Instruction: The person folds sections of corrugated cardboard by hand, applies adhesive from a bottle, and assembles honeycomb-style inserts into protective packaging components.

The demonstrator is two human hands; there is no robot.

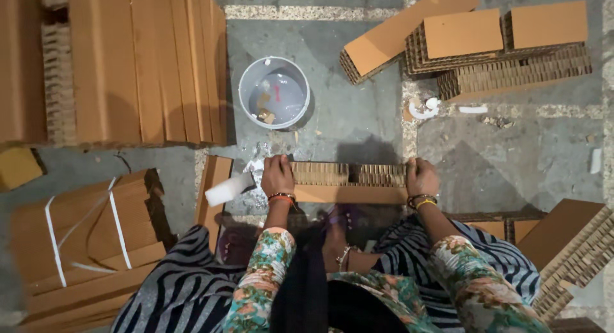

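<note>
My left hand (277,176) grips the left end of a long honeycomb cardboard block (348,183). My right hand (421,177) grips its right end. The block lies across in front of me just above the grey floor, its honeycomb face turned up and a smooth brown side toward me. Both wrists wear bangles. A white rectangular piece (228,188) lies just left of my left hand.
A grey bucket (274,92) with bits inside stands beyond the block. Tall stacks of cardboard strips (147,64) fill the upper left. More honeycomb blocks (492,48) lie at upper right. A strapped cardboard bundle (83,237) sits lower left, another block (579,256) lower right.
</note>
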